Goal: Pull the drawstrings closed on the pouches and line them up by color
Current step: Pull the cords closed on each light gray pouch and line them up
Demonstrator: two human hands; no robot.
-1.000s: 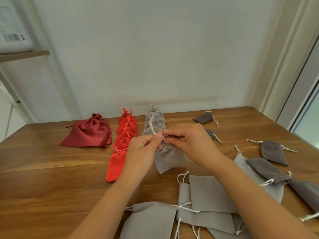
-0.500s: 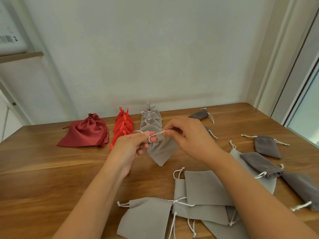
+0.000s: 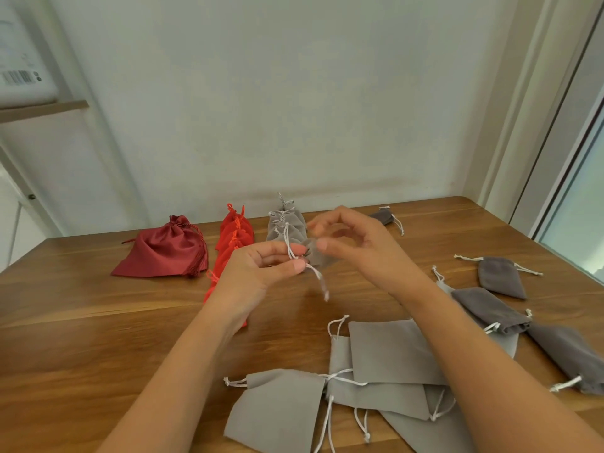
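Observation:
My left hand (image 3: 261,273) pinches the white drawstring (image 3: 322,282) at the neck of a small light grey pouch (image 3: 318,256), held above the table. My right hand (image 3: 356,243) hovers just right of it, fingers loosely curled, with nothing plainly in them. Behind my hands lie a row of closed light grey pouches (image 3: 287,227) and a row of orange-red pouches (image 3: 233,240). Left of those sits a larger dark red satin pouch (image 3: 163,253). Several flat light grey pouches (image 3: 389,354) overlap near the front edge.
Dark grey pouches (image 3: 500,276) with white strings are scattered on the right side of the wooden table (image 3: 81,322), one more at the back (image 3: 384,215). A white wall stands behind the table, a window frame at the right.
My right hand has let go of the drawstring and opened. The string end now dangles below my left hand. The pouch neck looks cinched.

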